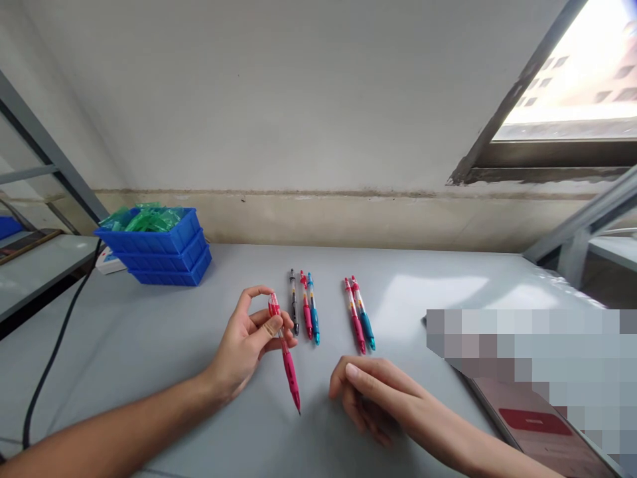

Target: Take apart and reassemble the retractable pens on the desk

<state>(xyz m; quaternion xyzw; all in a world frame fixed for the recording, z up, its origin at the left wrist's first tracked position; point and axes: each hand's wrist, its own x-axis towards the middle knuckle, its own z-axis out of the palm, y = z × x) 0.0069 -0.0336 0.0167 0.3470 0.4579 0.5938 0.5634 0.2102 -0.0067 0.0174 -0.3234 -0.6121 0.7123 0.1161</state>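
Pink pen (289,373) held in L hand (256,335).

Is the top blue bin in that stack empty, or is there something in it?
It's not empty: crumpled green plastic lies in the top blue bin, heaped above the rim.

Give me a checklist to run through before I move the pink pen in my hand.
1. Held pen gripped by left hand: ok.
2. Right hand holding no pen: ok.
3. Group of three pens apart from pair of pens: ok.
4. Every pen on the table: not ok, one is in the left hand.
5. Ink enough in the held pen: cannot tell.
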